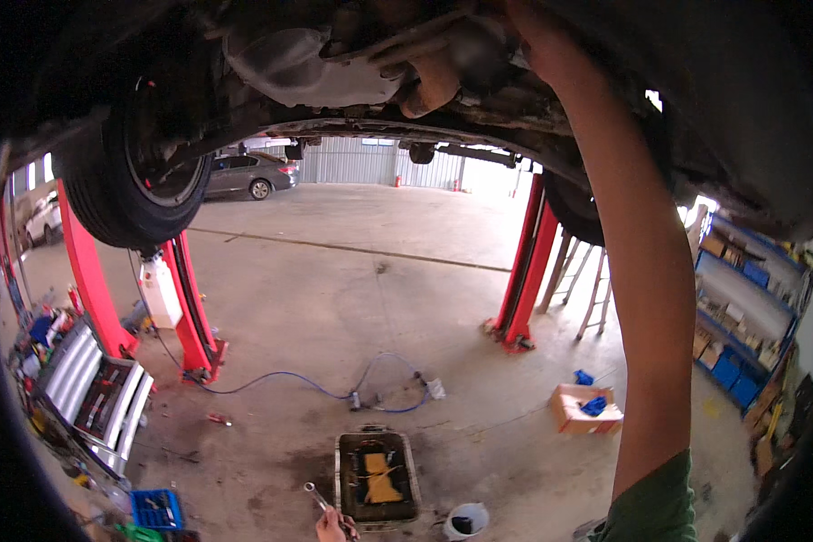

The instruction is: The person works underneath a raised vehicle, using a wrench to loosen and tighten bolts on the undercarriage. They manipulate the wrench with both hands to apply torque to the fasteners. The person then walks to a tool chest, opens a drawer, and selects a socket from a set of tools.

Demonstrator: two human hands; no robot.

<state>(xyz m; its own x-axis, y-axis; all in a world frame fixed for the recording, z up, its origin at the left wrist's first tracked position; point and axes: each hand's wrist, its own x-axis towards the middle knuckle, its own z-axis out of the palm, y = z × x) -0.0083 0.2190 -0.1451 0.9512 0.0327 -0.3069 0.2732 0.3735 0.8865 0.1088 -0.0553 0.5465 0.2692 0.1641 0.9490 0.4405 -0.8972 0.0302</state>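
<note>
My left hand [330,526] is low at the bottom edge, closed around a metal wrench [320,499] whose ring end points up and left. My right arm reaches up into the dark underside of a raised car. The right hand [542,47] is up among the parts, and its fingers are too dark and cut off to make out. Left of it hang a rounded metal housing [311,71] and a brownish cylindrical part [433,85]. Below, on the floor, lies a drain pan [415,474] with dark liquid and a yellowish piece [379,474] in it.
Red lift posts [522,271] stand on both sides. A tool chest with an open drawer [108,400], a blue tray [156,509], a white bucket [466,522], a cardboard box [586,423] and a blue hose [271,374] are on the floor. A tyre [132,183] hangs at left.
</note>
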